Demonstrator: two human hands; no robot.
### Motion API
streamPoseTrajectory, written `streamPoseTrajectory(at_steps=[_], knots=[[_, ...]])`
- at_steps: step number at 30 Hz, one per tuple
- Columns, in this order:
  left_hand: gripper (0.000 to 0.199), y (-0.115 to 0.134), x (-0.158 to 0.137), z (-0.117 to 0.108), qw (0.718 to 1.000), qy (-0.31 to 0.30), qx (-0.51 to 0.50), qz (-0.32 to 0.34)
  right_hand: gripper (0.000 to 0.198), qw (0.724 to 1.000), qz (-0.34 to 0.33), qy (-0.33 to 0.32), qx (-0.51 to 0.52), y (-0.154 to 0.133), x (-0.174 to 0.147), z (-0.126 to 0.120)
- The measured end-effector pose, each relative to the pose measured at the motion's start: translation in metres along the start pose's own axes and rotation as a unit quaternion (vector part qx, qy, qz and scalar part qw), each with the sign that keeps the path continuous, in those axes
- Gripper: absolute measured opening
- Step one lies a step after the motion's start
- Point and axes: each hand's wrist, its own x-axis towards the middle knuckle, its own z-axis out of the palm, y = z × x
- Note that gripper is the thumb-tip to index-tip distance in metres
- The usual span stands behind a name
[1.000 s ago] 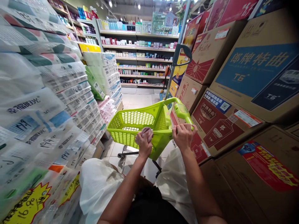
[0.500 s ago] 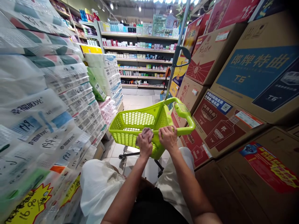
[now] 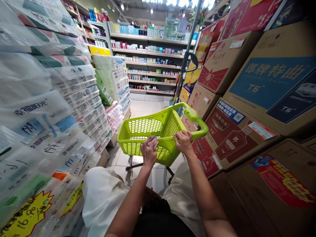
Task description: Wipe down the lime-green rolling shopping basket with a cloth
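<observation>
A lime-green shopping cart (image 3: 170, 151) with a perforated plastic basket stands sideways before my knees on a dark wheeled frame. My left hand (image 3: 148, 154) is closed around a crumpled greyish-pink cloth (image 3: 152, 143) at the basket's near rim. The cloth lies against that rim, left of its middle. Further right, my right hand (image 3: 184, 141) grips the same rim with its fingers curled over it, close to where the handle begins. The cart's handle (image 3: 203, 126) loops out to the right. Inside, the visible part of the basket shows only its green walls.
Packs of tissue paper (image 3: 81, 89) are piled high on the left. Stacked liquor cartons (image 3: 269, 82) rise close on the right. A metal pole with a dark handle (image 3: 191, 62) stands behind the cart. Shelves of small goods (image 3: 153, 52) cross the far end beyond the tiled floor (image 3: 143, 106).
My left hand and the cloth have slid a little left along the rim. My right hand has shifted right, towards the handle. The cart sits slightly further right in view.
</observation>
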Motion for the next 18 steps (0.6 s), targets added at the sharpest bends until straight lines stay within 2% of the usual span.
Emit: streamPoseTrajectory(at_steps=[3,6,10,12,15,18], knots=[[0.038,-0.018,0.005,-0.017,0.997,0.036,0.032,-0.068,0.017,1.0,0.0,-0.002,-0.007,0.013,0.0,-0.001],[0.039,-0.027,0.004,-0.026,0.989,0.061,0.058,-0.118,0.017,0.999,0.013,0.002,-0.041,0.009,-0.001,0.008],[0.041,-0.01,-0.007,-0.012,0.999,0.02,-0.001,-0.049,0.016,0.999,-0.027,-0.036,-0.023,-0.015,-0.005,0.026],[0.041,-0.009,-0.01,-0.01,1.0,0.011,-0.005,-0.029,0.019,0.998,-0.035,-0.048,0.001,-0.021,-0.008,0.031],[0.036,-0.034,-0.007,-0.029,0.996,0.037,0.038,-0.072,0.025,0.997,-0.039,-0.057,0.029,-0.017,-0.012,0.031],[0.036,-0.069,-0.001,-0.057,0.979,0.106,0.077,-0.159,0.024,0.997,-0.036,-0.057,0.038,-0.012,-0.015,0.03]])
